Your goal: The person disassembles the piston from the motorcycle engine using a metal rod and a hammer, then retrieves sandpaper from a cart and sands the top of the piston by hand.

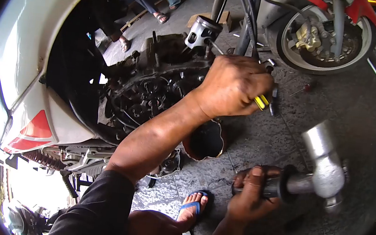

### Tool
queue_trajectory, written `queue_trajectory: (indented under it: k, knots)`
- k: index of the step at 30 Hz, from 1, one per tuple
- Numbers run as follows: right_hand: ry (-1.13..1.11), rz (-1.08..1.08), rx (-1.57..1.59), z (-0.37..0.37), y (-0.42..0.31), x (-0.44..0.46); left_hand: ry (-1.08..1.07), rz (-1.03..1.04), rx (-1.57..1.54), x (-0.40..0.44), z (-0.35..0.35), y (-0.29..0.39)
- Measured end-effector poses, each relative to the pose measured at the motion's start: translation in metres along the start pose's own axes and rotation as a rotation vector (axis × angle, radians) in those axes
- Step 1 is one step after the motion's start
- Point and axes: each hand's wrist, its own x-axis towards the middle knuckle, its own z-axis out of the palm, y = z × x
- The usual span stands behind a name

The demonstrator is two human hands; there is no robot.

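My left hand is closed around a screwdriver with a yellow and black handle. Its thin shaft points up and left toward a silver piston that stands out from the opened motorcycle engine. Whether the tip touches the piston or its pin I cannot tell. Lower right, my right hand grips the black rubber handle of a hammer. The shiny hammer head is apart from the screwdriver and slightly blurred.
A dark round container sits on the floor below my left forearm. A red-handled tool lies to the right. Another motorcycle's front wheel stands at the upper right. White bodywork fills the left. People sit at the back.
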Motion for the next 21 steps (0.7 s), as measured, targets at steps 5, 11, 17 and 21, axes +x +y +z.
queue_trajectory:
  k: [5, 11, 17, 21]
  knots:
    - [0.097, 0.136, 0.025, -0.005, 0.0, 0.006, 0.09, 0.024, -0.017, -0.002, 0.007, 0.001]
    - [0.094, 0.178, 0.025, -0.012, 0.006, 0.007, 0.051, 0.009, -0.02, 0.0, 0.007, -0.001]
    - [-0.001, 0.196, 0.008, -0.015, 0.003, 0.007, 0.084, -0.107, 0.061, 0.005, 0.0, 0.006]
    - [-0.035, 0.172, -0.006, -0.013, 0.005, 0.005, 0.061, -0.048, 0.085, 0.006, 0.002, 0.009]
